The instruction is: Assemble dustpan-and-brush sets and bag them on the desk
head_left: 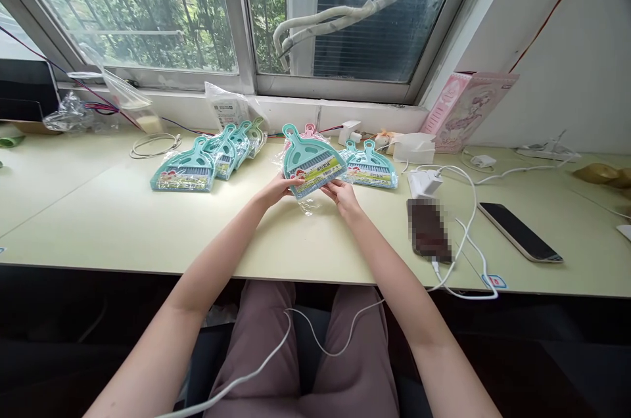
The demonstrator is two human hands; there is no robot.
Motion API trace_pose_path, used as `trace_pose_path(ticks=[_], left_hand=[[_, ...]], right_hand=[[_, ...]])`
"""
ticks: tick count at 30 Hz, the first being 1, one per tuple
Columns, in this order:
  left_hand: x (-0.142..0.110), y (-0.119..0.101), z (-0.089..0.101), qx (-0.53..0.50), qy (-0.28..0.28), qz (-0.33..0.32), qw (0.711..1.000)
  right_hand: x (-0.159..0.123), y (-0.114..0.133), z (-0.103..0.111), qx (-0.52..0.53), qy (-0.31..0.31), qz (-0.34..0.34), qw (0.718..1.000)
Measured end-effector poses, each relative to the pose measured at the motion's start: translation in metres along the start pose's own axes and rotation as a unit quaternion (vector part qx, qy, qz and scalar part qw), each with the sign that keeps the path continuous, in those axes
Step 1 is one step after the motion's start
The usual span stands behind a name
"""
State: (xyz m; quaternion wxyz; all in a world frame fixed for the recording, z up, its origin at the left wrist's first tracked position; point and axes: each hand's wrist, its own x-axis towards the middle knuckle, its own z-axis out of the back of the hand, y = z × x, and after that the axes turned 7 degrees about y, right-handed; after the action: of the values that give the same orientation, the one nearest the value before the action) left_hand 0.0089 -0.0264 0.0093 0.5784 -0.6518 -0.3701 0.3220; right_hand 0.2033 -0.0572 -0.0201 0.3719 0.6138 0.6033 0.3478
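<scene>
My left hand (279, 189) and my right hand (342, 197) grip a teal mini dustpan and brush set (315, 165) by its lower corners, tilted just above the table. Clear plastic film hangs below it. Behind it a pink dustpan set (309, 130) shows only in part. To the left, a wrapped teal dustpan set (185, 167) lies at the front of an overlapping row, with a greener one (256, 135) at the back. Two more teal sets, the nearer one (371, 167) in front, lie to the right of my right hand.
A charging phone (428, 229) with white cables, a second phone (520, 232) and a white charger (422, 181) lie on the right. Tissues (414, 147) and a pink box (466, 109) stand behind. A coiled cable (155, 145) lies at left. A white cable (266, 355) crosses my lap.
</scene>
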Motion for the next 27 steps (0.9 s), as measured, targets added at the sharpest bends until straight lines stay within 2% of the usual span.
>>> trace_pose_path(ticks=[6,10,13,15,17,19,22,24,27], left_hand=[[-0.001,0.000,0.000,-0.020,0.011,0.008,1.000],[0.004,0.006,0.003,-0.048,-0.007,0.017,0.999],[0.008,0.011,0.009,-0.085,-0.044,0.033,0.995],[0.011,0.013,0.015,-0.116,-0.077,0.035,0.990],[0.014,0.013,0.023,-0.138,-0.111,0.025,0.984],[0.014,0.011,0.032,-0.152,-0.136,0.011,0.979],[0.012,0.009,0.042,-0.157,-0.141,0.005,0.977],[0.011,0.009,0.046,-0.148,-0.123,0.018,0.981],[0.008,0.011,0.047,-0.127,-0.066,0.058,0.988]], right_hand=[[-0.001,0.003,0.001,-0.004,0.005,-0.004,1.000],[-0.001,0.009,0.003,-0.022,0.029,-0.034,0.999],[-0.003,0.012,0.001,-0.081,0.079,-0.068,0.991],[-0.005,0.013,-0.002,-0.135,0.122,-0.066,0.981],[-0.007,0.013,-0.004,-0.199,0.121,-0.007,0.972],[-0.009,0.014,-0.004,-0.283,0.064,0.106,0.951],[-0.012,0.017,0.000,-0.395,-0.031,0.259,0.881],[-0.013,0.020,0.003,-0.436,-0.054,0.302,0.846],[-0.013,0.020,0.007,-0.462,-0.055,0.314,0.828]])
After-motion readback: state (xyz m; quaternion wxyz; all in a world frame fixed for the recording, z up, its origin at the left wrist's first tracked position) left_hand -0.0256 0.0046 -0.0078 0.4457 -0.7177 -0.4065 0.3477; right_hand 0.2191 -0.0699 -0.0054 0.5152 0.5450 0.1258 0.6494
